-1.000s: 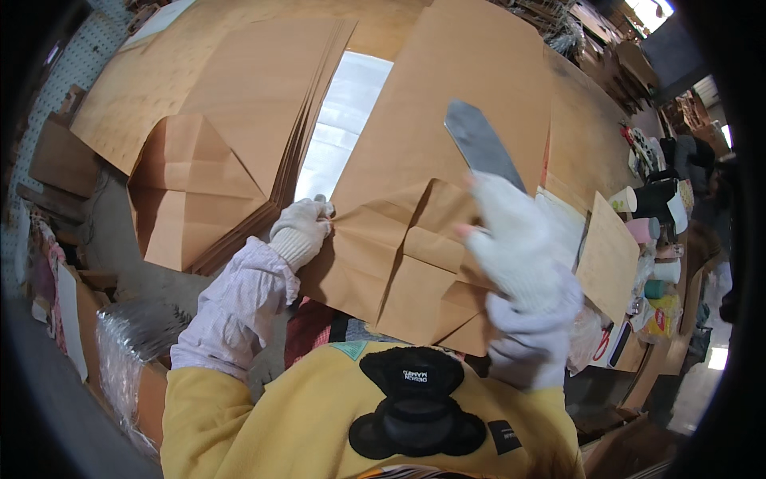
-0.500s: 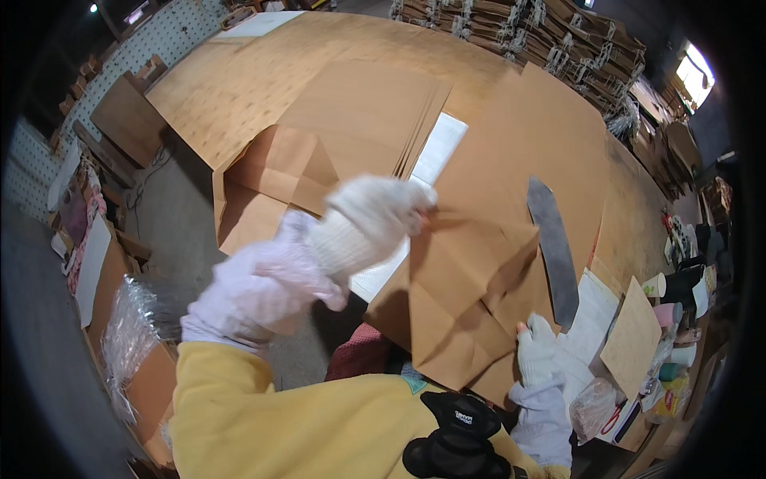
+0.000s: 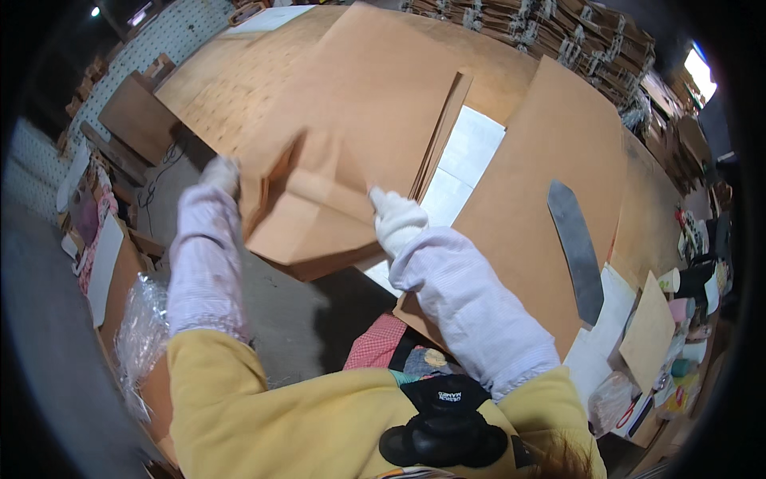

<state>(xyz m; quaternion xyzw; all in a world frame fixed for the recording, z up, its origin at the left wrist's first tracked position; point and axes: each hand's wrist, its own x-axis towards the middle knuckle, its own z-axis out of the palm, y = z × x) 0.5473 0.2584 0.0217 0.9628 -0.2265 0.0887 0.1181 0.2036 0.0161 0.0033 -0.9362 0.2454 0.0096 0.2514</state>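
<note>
A large brown paper bag (image 3: 363,76) lies over the left stack, its near end spread into a folded, partly raised bottom. My left hand (image 3: 222,174), in a white glove and slightly blurred, grips the left edge of that end. On the opposite side, my right hand (image 3: 397,219), gloved too, holds the bag's right edge near the fold, its fingertips against the paper. To the right lies a pile of flat brown paper (image 3: 527,184). On that pile rests a dark grey strip (image 3: 574,249) with a pointed far end.
White sheets (image 3: 467,152) show between the two piles on the wooden table (image 3: 211,96). Bundles of tied brown bags (image 3: 550,32) are stacked at the back. A thin board (image 3: 648,331), red scissors (image 3: 627,415) and cups crowd the right. Clear plastic (image 3: 142,339) lies at left.
The folded bag has gone from the right pile onto the left stack. My left hand has moved left to its far side; my right hand has swung left and up from the lower right.
</note>
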